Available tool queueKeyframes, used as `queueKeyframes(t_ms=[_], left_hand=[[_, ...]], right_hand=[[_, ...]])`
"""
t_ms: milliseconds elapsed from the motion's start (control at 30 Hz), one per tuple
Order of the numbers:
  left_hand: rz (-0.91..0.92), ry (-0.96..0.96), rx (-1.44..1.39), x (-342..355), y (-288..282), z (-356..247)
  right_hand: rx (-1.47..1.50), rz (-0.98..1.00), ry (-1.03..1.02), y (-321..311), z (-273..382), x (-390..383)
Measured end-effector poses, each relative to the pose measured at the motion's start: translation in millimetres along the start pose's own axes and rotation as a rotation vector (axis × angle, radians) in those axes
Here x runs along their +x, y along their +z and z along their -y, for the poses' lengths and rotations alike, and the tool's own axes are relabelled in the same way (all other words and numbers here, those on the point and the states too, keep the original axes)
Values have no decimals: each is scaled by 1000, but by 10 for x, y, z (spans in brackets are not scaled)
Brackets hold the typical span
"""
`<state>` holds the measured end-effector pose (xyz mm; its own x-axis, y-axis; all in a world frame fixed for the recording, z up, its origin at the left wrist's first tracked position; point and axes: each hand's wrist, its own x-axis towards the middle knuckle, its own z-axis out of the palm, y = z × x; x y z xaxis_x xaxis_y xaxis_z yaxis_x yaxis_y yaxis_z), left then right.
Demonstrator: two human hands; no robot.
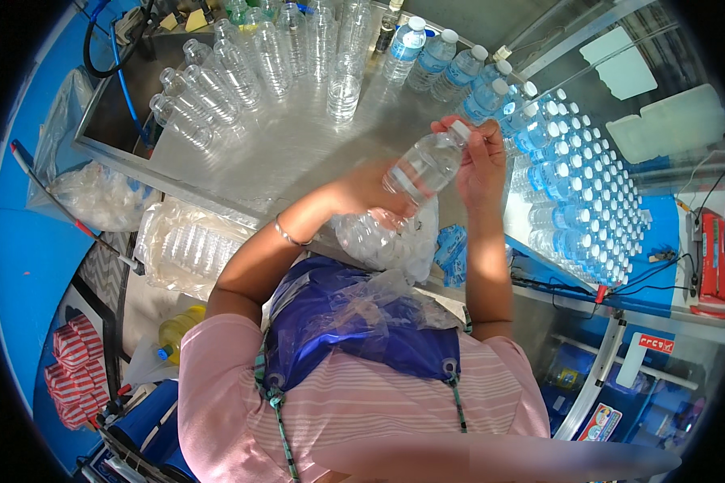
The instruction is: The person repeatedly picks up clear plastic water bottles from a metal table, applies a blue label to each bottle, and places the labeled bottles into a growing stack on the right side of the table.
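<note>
One clear bottle (428, 163) lies tilted above the steel table (298, 153), held between both hands. The left hand (370, 189) wraps around its lower body, fingers closed on it, while the right hand (479, 165) pinches the white cap (460, 129) at the neck with thumb and fingertips. Behind them stand roughly fifteen to twenty empty uncapped bottles (242, 64), in loose rows across the table's far left; the exact count is hard to fix because their clear walls overlap and the upper edge cuts some off. To the right, five or six capped bottles (451, 68) with blue labels stand in a curved line, and beyond them a dense block of capped bottles (576, 185), far too many and too small to count. One plastic bag of empty bottles (185, 245) sits below the table's edge at left, and another clear bag (387, 241) is partly hidden under the left forearm. One yellow bottle (177, 330) with a blue cap shows low at left, half covered by the pink sleeve. The blue apron (354, 322) hides whatever lies directly beneath the hands.
</note>
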<state>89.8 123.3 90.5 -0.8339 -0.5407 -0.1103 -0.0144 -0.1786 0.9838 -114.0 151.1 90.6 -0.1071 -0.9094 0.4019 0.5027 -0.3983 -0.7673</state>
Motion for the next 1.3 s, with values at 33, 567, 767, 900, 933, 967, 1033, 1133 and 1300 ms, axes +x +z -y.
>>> queueKeyframes(t_ms=[33,567,767,900,933,967,1033,1133,1300], left_hand=[[-176,37,407,-22,-24,-34],[260,-35,-121,-189,13,-85],[39,9,382,-157,-22,-50],[327,-142,-485,-246,-17,-46],[406,-204,-741,-260,-4,-39],[427,-209,-780,-260,5,-34],[510,-222,-867,-249,18,-34],[422,-205,-575,-203,-3,-83],[85,-28,519,-150,17,-217]], right_hand=[[-175,-13,47,-4,41,-10],[-1188,330,-344,209,608,77],[-1193,256,110,196,581,85],[-1027,265,-156,208,617,40],[-1043,269,-233,209,612,37],[-1062,282,-317,208,601,39],[-1068,282,-398,193,564,52],[-1054,268,-364,130,497,77],[-1120,175,-148,-28,365,9]])
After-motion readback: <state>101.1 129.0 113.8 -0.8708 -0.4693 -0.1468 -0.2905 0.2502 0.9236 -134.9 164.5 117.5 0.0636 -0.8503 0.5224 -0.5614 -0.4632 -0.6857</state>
